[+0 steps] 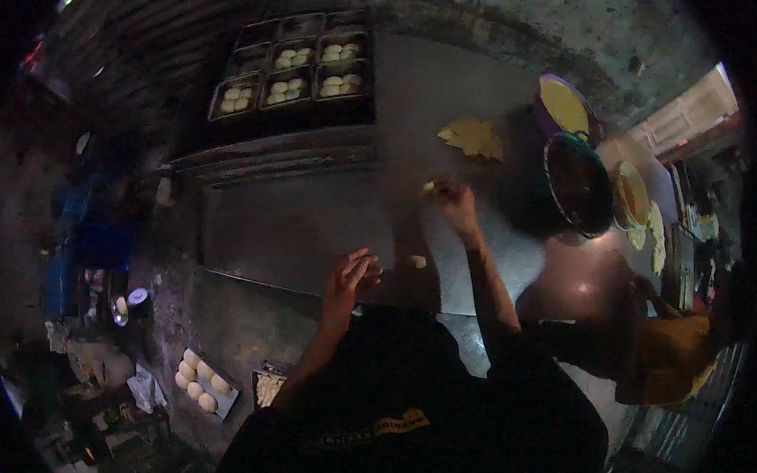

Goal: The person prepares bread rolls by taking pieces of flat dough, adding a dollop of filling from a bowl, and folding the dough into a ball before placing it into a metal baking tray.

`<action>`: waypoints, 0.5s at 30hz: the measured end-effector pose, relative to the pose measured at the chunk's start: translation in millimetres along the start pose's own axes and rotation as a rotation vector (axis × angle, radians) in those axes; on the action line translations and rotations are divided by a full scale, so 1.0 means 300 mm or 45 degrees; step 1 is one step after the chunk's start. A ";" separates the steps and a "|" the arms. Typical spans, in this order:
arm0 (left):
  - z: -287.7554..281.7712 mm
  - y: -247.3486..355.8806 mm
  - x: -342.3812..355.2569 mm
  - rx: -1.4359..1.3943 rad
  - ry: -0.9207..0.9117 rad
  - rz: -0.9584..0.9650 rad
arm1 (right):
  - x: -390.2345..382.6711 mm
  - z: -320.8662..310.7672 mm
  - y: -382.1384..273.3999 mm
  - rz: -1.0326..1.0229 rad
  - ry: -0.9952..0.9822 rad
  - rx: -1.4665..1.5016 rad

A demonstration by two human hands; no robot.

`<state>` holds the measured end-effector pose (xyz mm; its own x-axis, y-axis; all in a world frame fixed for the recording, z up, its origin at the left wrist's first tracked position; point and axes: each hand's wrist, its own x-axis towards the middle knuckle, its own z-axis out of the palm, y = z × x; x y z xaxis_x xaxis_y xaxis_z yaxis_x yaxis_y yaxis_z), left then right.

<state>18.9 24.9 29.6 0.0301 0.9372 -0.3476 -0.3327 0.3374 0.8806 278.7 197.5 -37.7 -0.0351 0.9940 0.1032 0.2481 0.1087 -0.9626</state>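
My left hand (pixel 352 279) is at the near edge of the metal worktable (pixel 294 218), its fingers loosely extended and apart, with nothing visible in them. Just right of it a small pale dough piece (pixel 417 261) lies on the table. My right hand (pixel 455 202) is farther forward, its fingertips pinched on a small pale dough bit (pixel 430 187). Beyond it lies an irregular mound of yellowish dough (pixel 473 140).
Tins of dough balls (pixel 287 89) stand at the back. Right are a purple tub (pixel 566 105), a green-rimmed basin (pixel 577 184) and a yellowish bowl (pixel 630 193). A person in mustard (pixel 662 360) is at lower right; trays of dough (pixel 204 380) lie lower left.
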 end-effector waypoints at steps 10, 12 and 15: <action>0.473 0.033 0.079 0.242 -0.585 0.075 | -0.570 -0.191 -0.496 -0.106 0.399 -0.317; 0.589 0.099 0.024 0.489 -0.573 0.511 | -0.596 -0.264 -0.502 -0.062 0.438 -0.019; 0.670 0.086 0.025 0.855 -0.843 1.249 | -0.662 -0.348 -0.496 0.041 0.320 0.360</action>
<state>200.1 58.6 114.4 0.5546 0.6171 0.5582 0.0342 -0.6871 0.7257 349.8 -15.4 111.3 0.2156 0.9717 0.0964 -0.0329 0.1059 -0.9938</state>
